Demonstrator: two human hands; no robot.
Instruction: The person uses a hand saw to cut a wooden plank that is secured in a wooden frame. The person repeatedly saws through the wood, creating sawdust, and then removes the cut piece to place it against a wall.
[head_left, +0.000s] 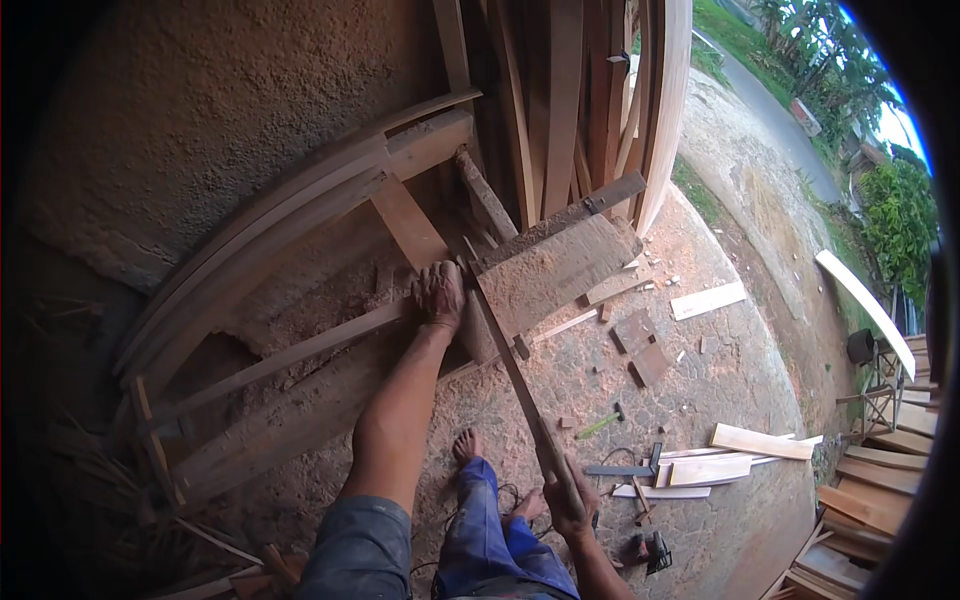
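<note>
My right hand point(572, 497) is wrapped round the handle end of a long handsaw point(508, 352), seen nearly edge-on. Its blade slants up and to the left, and its far end lies beside my left hand point(440, 293). The fingers of that hand are curled down over the end of a wooden strip point(345, 330), which runs left across a rough timber workbench frame point(260, 440). Just right of the blade is a thick, sawdust-covered board point(555, 270) on the bench. Whether the teeth are in the wood is too small to tell.
Tall planks point(565, 110) lean against the wall behind the bench. On the dusty floor are a green-handled hammer point(600, 425), a carpenter's square point(630, 469), offcuts point(710, 470) and a dark power tool point(645, 550). Stacked boards point(870, 510) lie at the far right.
</note>
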